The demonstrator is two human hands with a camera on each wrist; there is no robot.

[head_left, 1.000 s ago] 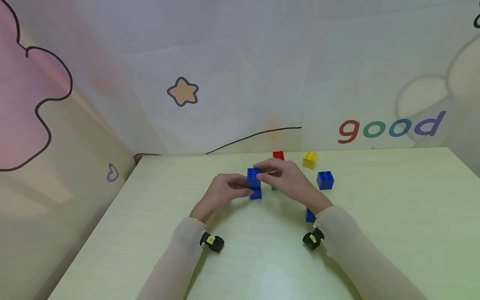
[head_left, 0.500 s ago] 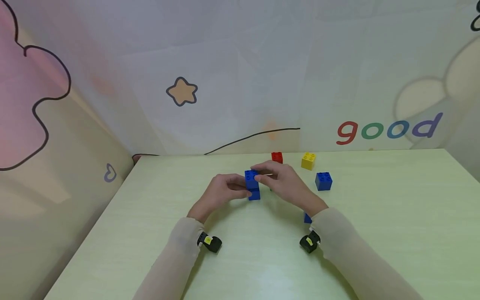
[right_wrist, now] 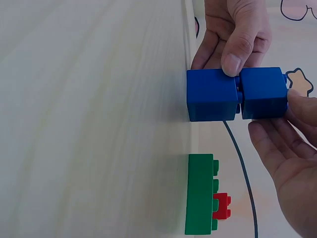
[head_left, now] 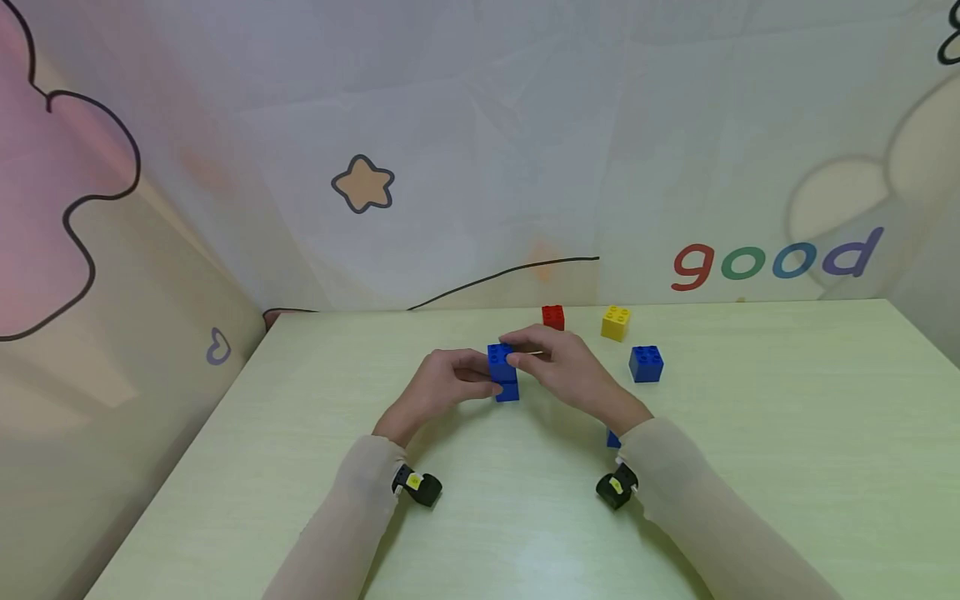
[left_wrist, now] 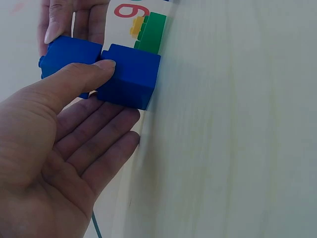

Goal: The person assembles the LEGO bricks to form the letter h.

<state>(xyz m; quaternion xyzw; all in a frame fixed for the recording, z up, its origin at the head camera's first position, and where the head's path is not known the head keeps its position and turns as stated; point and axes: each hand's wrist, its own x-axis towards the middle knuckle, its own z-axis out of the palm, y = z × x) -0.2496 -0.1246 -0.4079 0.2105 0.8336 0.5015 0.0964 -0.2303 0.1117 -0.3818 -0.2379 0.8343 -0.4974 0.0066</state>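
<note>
Two blue toy bricks stand one above the other on the table (head_left: 480,492). My left hand (head_left: 441,385) pinches the lower blue brick (head_left: 507,392), its thumb across the near face and its fingers on the far side. From the right, my right hand (head_left: 573,372) grips the upper blue brick (head_left: 501,363) between thumb and fingers. In the right wrist view, studs show in a narrow gap between the upper brick (right_wrist: 264,93) and the lower brick (right_wrist: 212,95). A long green brick (right_wrist: 199,194) lies close by, hidden behind my right hand in the head view.
Behind the hands sit a red brick (head_left: 552,317) and a yellow brick (head_left: 616,323). Another blue brick (head_left: 646,364) is to the right. One more blue brick (head_left: 613,438) is partly covered by my right sleeve. A printed backdrop (head_left: 480,167) rises at the table's far edge.
The upper blue brick and my right hand have come down slightly toward the lower brick. The head view has shifted a little, and the green brick has gone out of sight there.
</note>
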